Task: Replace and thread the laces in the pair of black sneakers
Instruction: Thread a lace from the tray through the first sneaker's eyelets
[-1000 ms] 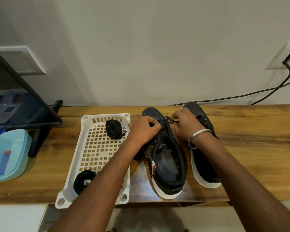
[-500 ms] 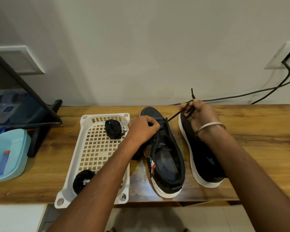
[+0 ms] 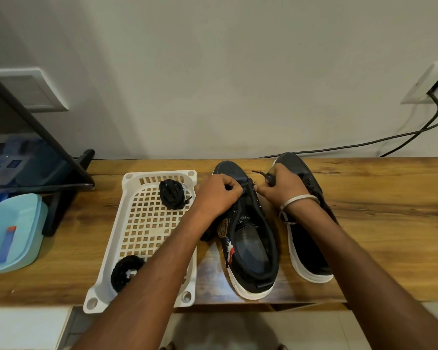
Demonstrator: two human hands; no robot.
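Observation:
Two black sneakers with white soles stand side by side on the wooden table, toes toward the wall. Over the eyelets near the toe of the left sneaker [image 3: 250, 251], my left hand [image 3: 219, 193] is closed on the shoe's edge and pinches the black lace [image 3: 262, 175]. My right hand [image 3: 281, 188] holds the lace's free end just right of those eyelets, its tip pointing left. It rests against the right sneaker [image 3: 311, 256], which my right forearm partly hides. Two coiled black laces lie in the white tray [image 3: 147, 223]: one far [image 3: 172, 194], one near [image 3: 125, 272].
A light blue lidded box [image 3: 13, 233] with a small blue and orange item sits at the left table end, beside a black stand [image 3: 61, 173]. A black cable [image 3: 364, 142] runs along the wall to a socket at the right. Bare wood lies right of the shoes.
My right hand had pulled the lace up and away to the right; it has now come back down to the left sneaker's eyelets. My left hand stayed on the shoe.

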